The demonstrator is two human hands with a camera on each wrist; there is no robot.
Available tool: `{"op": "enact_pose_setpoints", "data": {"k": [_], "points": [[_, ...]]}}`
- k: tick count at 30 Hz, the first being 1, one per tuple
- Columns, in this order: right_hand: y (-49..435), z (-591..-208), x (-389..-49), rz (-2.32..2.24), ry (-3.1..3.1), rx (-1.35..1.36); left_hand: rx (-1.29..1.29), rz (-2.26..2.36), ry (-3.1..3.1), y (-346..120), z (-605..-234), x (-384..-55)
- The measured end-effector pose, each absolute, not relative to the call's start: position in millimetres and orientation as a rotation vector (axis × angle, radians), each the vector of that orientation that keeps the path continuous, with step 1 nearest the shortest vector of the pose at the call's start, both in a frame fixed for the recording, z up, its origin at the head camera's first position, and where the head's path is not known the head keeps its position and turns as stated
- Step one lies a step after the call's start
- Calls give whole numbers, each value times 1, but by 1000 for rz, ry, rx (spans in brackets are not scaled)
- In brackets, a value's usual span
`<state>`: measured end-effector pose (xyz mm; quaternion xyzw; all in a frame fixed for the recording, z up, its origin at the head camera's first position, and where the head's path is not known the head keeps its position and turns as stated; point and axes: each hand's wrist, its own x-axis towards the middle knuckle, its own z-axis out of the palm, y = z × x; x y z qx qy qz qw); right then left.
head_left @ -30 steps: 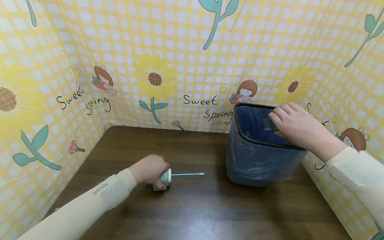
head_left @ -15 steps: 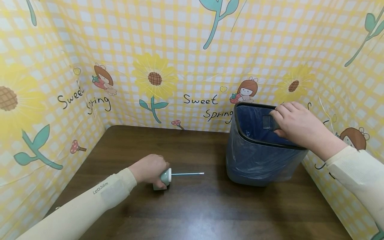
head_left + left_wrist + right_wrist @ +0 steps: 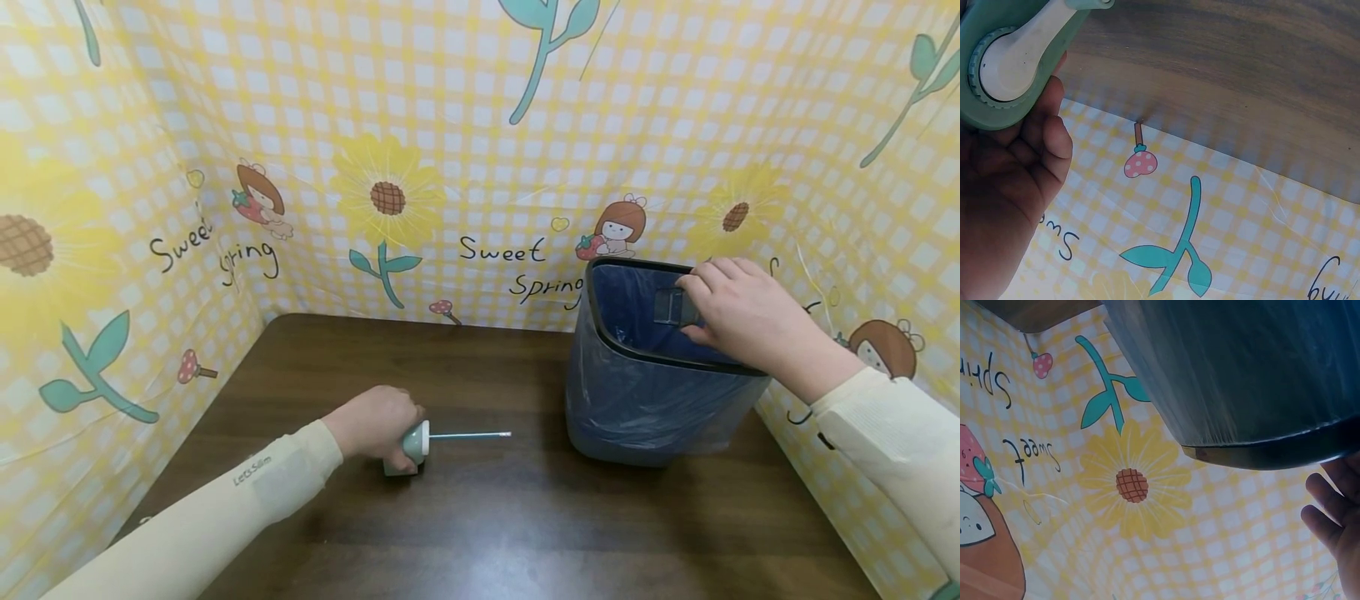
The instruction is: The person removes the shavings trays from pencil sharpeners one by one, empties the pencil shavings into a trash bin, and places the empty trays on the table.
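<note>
My left hand grips a green hand-crank pencil sharpener on the table. A light-blue pencil sticks out of the sharpener's white front, its end pointing right. The left wrist view shows the sharpener's white crank beside my curled fingers. Over the mouth of the bin, my right hand pinches a small see-through shavings drawer, held tilted inside the opening. In the right wrist view, fingers show near the rim, while the drawer is hidden behind the bin.
The bin has a black rim and a clear bag liner, and stands at the table's right back. Yellow checked cloth walls the brown table at the back and both sides.
The drawer in my right hand has tilted slightly more, so more of its see-through face shows. My left hand, the sharpener and the pencil have stayed in place.
</note>
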<state>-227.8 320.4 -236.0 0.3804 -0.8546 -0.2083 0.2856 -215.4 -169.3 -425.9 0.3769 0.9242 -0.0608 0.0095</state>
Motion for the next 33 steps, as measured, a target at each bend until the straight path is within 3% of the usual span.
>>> {"op": "enact_pose_setpoints", "data": {"k": [33], "points": [[316,-239,-224,-352,-2515,829,1210,-196,2914,-171,-430,-216]]}}
